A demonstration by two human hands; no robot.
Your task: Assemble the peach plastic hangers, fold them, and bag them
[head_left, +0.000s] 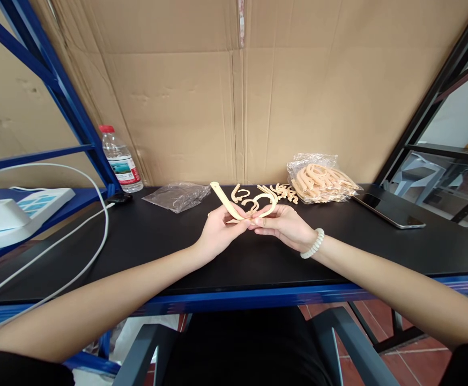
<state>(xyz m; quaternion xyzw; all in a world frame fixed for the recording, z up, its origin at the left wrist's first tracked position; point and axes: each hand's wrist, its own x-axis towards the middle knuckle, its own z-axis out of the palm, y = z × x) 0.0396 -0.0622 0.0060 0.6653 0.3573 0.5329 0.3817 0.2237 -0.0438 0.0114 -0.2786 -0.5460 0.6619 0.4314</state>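
My left hand (222,231) is closed around the lower end of a long, flat, cream plastic strip (223,198), which has a small hole near its upper end. Opposite it, my right hand (284,225) pinches a curved cream plastic piece (273,201) that arches up and over. The fingertips of both hands meet above the table, so I cannot tell whether the two plastic parts are joined there. Just behind the hands lie loose hook-shaped plastic pieces (238,193). A pile of small cream pieces (286,192) sits beyond my right hand.
A clear bag of curved cream parts (324,182) rests at the back right, near a phone (390,210). At the back left are an empty-looking plastic bag (177,197) and a water bottle (121,161). A white cable (105,225) loops from a power strip (44,209).
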